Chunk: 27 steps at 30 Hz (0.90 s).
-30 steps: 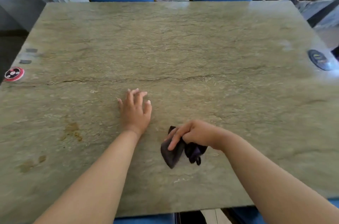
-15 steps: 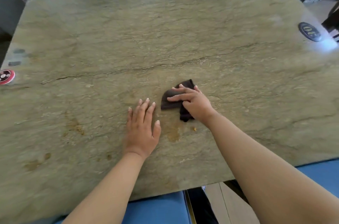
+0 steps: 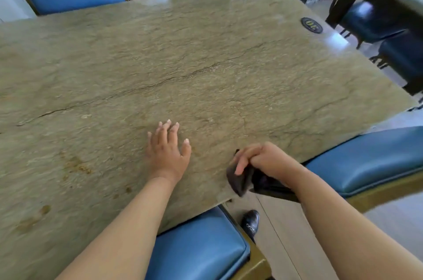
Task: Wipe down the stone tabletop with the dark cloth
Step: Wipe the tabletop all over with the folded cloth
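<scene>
Dark cloth (image 3: 240, 180) now sits at the near edge of the stone tabletop (image 3: 206, 69), partly hanging over it; half a second ago it lay further in on the slab, just beyond a brownish smear. The right hand (image 3: 263, 160) has dragged it back toward the person and grasps it, fingers curled over the bunched fabric, whereas before the fingers lay flatter on top of it. The left hand (image 3: 168, 150) stays flat on the stone with fingers straight and slightly spread, gripping nothing, well apart from the cloth. Brownish stains (image 3: 77, 165) remain on the left part of the slab. The view has swung right since the earlier frames: the red disc at the left edge is out of sight, and the dark round badge (image 3: 311, 25) near the far right corner shows closer in. A blue chair seat (image 3: 196, 247) lies below the near edge, with a black shoe (image 3: 251, 221) beside it on the floor
</scene>
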### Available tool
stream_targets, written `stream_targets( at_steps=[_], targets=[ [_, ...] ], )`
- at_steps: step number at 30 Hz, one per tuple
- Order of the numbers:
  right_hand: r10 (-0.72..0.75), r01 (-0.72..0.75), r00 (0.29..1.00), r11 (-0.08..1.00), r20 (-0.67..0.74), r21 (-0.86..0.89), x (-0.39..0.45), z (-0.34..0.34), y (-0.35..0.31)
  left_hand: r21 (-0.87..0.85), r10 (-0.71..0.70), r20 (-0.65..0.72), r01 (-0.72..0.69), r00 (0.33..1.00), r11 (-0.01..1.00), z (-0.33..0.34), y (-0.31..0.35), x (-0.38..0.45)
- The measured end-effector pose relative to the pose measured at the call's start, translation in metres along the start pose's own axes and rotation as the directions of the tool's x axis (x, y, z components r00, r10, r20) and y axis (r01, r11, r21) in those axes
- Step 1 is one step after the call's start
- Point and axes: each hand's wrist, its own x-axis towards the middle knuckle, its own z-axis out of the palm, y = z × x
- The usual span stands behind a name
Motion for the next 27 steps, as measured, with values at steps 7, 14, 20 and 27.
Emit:
stream_targets(
  at_steps=[7,14,20,27],
  targets=[
    [0.023,-0.324,0.771,0.874,-0.636,-0.362,0.053,-0.033,0.043,0.139,0.085,0.015,-0.086,0.996,0.986,0.015,0.008,-0.012],
    [-0.296,0.107,0.926,0.801,-0.235,-0.589,0.062,0.043,0.012,0.128,0.099,0.005,-0.099,0.995,0.987,0.012,0.009,-0.013],
    [-0.350,0.265,0.933,0.831,-0.089,-0.490,0.019,0.031,0.040,0.093,0.095,-0.008,-0.093,0.995,0.991,0.012,0.008,-0.014],
    [-0.207,0.146,0.884,0.974,-0.418,-0.172,-0.036,0.040,0.059,0.078,0.085,-0.017,-0.084,0.996,0.993,0.011,0.010,-0.014]
  ],
)
